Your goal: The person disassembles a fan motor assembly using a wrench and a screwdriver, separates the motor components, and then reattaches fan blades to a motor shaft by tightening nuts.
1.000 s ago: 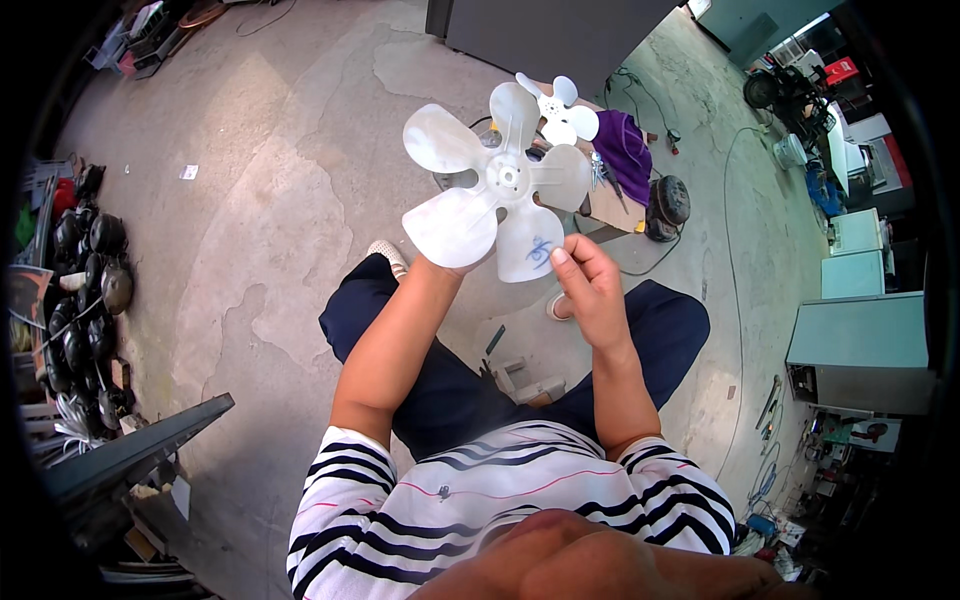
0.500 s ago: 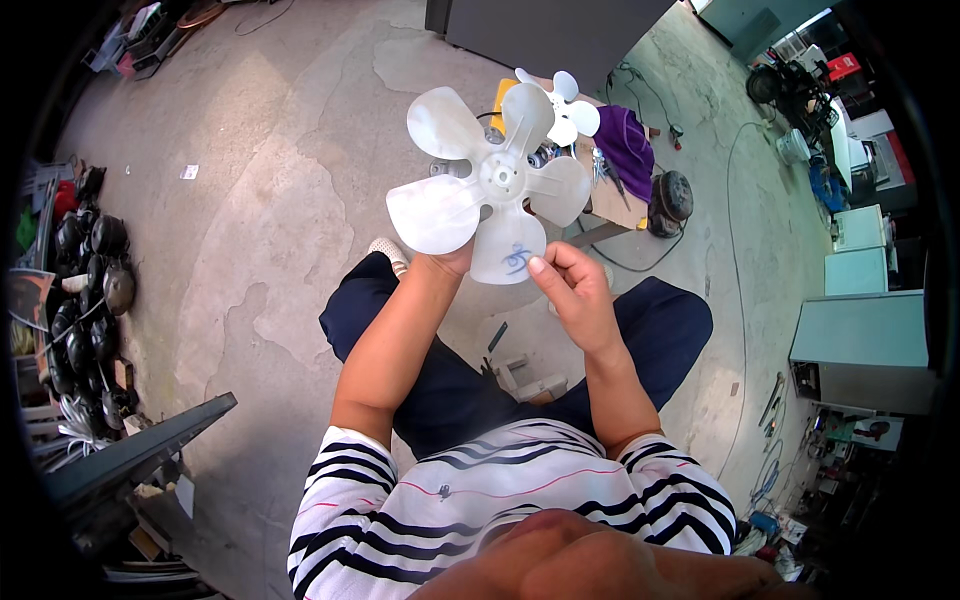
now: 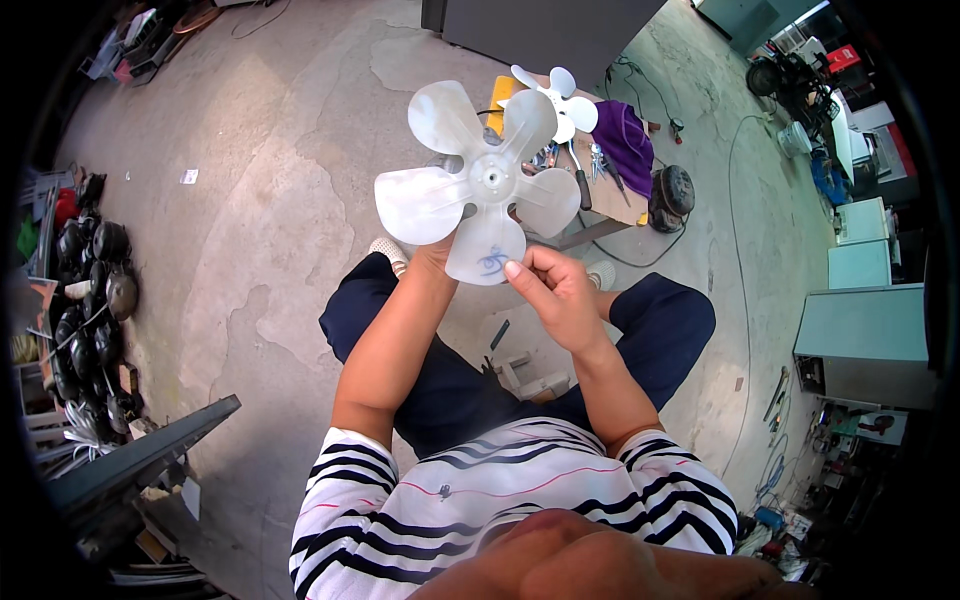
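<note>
A translucent white plastic fan blade wheel [image 3: 492, 178] with several broad blades is held up in front of me, its hub facing up. Blue pen marks show on its lowest blade. My right hand [image 3: 563, 300] pinches the edge of that blade between thumb and fingers. Behind the wheel, near the lower left blade, is my left hand [image 3: 436, 254]; its fingers are hidden, so their grip does not show. Beyond the wheel stands a low wooden bench [image 3: 622, 206] with a smaller white fan blade wheel [image 3: 560, 104], pliers [image 3: 600, 163] and a dark-handled tool [image 3: 582, 188] on it.
A purple cloth [image 3: 627, 140] hangs over the bench's right side, beside a dark round compressor [image 3: 672, 195]. A yellow object [image 3: 501, 95] is at its far left. Cables cross the floor at right. Several dark compressors [image 3: 110, 240] are heaped at left, near a metal bar [image 3: 180, 440].
The fan blade wheel has shifted a little left and tilted slightly. My right hand has moved left with it, still pinching the marked blade. More of the bench's tools show now.
</note>
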